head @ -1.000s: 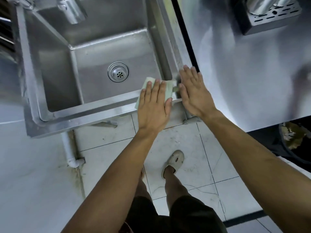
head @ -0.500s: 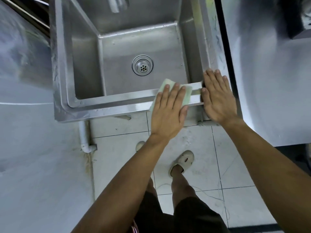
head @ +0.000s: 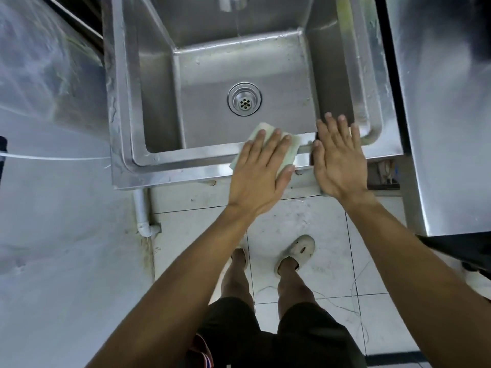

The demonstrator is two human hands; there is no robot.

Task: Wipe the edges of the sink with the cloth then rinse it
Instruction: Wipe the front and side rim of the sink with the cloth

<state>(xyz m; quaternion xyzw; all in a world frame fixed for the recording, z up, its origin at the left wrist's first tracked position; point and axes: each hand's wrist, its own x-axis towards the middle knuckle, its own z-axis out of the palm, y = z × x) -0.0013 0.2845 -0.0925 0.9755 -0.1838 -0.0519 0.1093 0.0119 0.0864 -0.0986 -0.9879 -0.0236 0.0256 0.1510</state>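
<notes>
A stainless steel sink (head: 172, 168) fills the upper middle of the head view, with a round drain (head: 244, 102) in its basin. A pale green cloth (head: 292, 147) lies on the sink's front rim, right of centre. My left hand (head: 261, 171) presses flat on the cloth, fingers stretched over it toward the basin. My right hand (head: 338, 158) rests flat and empty on the same rim, just right of the cloth, fingertips over the inner edge. Most of the cloth is hidden under my left hand.
The faucet (head: 233, 1) hangs over the basin's far side. A steel counter (head: 446, 102) stands close on the right and a pale surface (head: 53, 102) on the left. A white drain pipe (head: 142, 213) runs down at the sink's front left. My slippered feet (head: 295, 251) stand on white tiles.
Both hands and the cloth have slid left along the front rim, away from the sink's right corner. The camera view has shifted, so the sink now sits more centred.
</notes>
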